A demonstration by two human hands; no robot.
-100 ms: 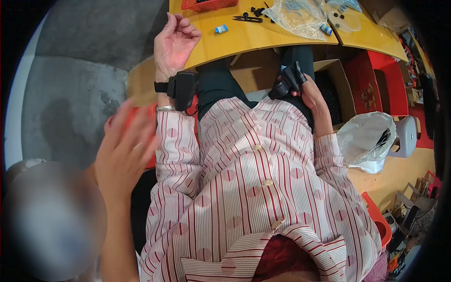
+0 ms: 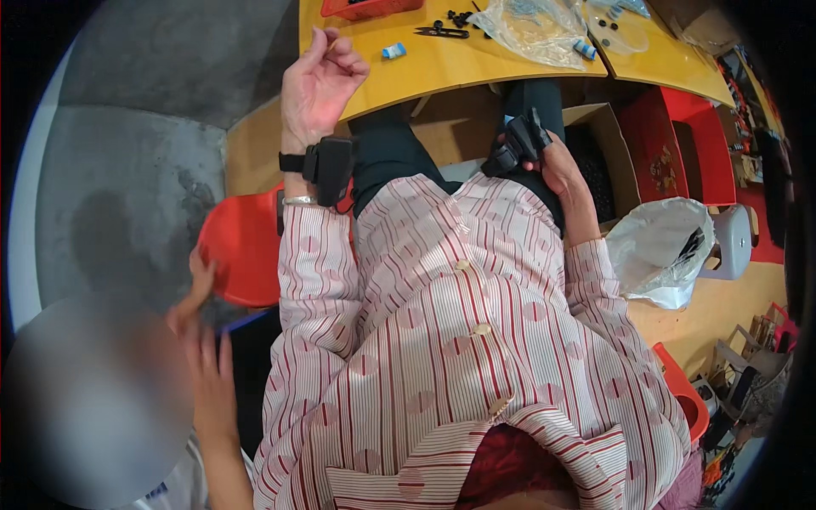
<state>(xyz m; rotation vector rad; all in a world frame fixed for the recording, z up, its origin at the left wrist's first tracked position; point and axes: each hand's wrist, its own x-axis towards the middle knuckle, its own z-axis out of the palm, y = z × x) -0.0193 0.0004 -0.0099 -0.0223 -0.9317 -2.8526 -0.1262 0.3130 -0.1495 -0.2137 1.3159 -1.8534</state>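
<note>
My left hand is raised at the near edge of the yellow table, palm up, its fingers loosely bent and apart, with nothing in it. Around that wrist sits a black strapped device with a metal bracelet below it. Over my lap, my right hand grips a black device that resembles the one on the left wrist; most of its fingers are hidden behind it. Small black scissors and a blue-and-white roll lie on the table beyond my left hand.
Another person's hands are at my left, by a red stool. The yellow table holds a clear plastic bag, small black parts and a red basket. To the right stand a cardboard box, red bins and a white sack.
The other person's hand has drawn back from near my left forearm, down and left, uncovering the red stool. Both my hands keep almost the same pose.
</note>
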